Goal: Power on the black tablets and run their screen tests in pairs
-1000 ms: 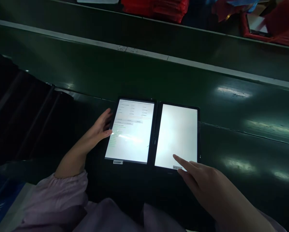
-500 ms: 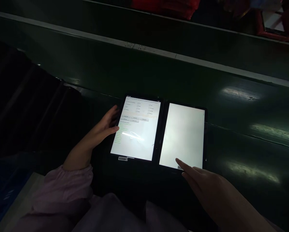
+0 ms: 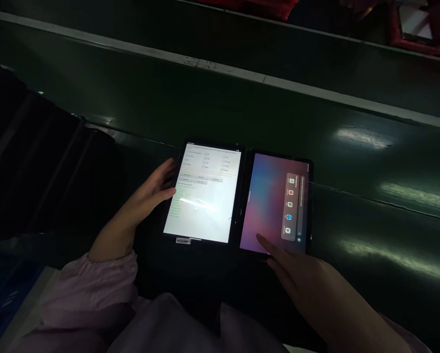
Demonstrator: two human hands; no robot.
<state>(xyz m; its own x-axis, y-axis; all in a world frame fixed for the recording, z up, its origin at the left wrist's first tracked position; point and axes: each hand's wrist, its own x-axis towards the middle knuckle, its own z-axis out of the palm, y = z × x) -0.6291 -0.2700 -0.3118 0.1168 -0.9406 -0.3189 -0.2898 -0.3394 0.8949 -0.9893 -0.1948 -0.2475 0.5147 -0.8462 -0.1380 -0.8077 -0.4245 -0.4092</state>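
Two tablets lie side by side on a dark green belt (image 3: 352,196). The left tablet (image 3: 205,196) shows a white page with text and checkboxes. The right tablet (image 3: 274,203) shows a purple-blue home screen with a column of app icons. My left hand (image 3: 149,193) rests flat against the left tablet's left edge, fingers stretched, thumb on the bezel. My right hand (image 3: 297,274) points its forefinger at the lower edge of the right tablet's screen, the other fingers curled under.
A pale strip (image 3: 220,68) runs across the belt behind the tablets. Red items (image 3: 422,29) lie at the far top right. A dark ribbed object (image 3: 32,162) fills the left side. My pale pink sleeves (image 3: 94,294) sit at the bottom.
The right tablet's screen has gone from plain white to a coloured home screen with icons. My right forefinger has shifted slightly left along its lower edge. The left hand has hardly moved.
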